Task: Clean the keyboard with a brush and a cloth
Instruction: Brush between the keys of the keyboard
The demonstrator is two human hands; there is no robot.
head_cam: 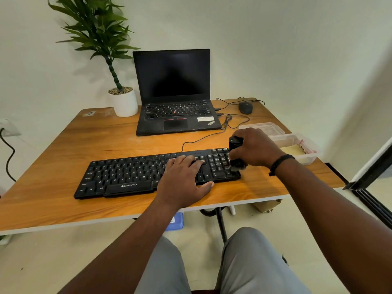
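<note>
A black wired keyboard (127, 175) lies across the front of the wooden table (63, 145). My left hand (182, 179) rests flat on its right-middle keys, fingers straight, thumb at the front edge. My right hand (254, 147) grips a black brush (235, 153) upright over the number pad, bristles down on the keys at the keyboard's right end. A pale yellow cloth (293, 150) lies in a clear plastic box (307, 158) just right of my right hand.
An open black laptop (174, 92) stands behind the keyboard, with a potted plant (124, 102) to its left and a dark mouse (246, 107) with cables to its right. A clear lid (263, 126) lies behind the box. The table's edge runs just before the keyboard.
</note>
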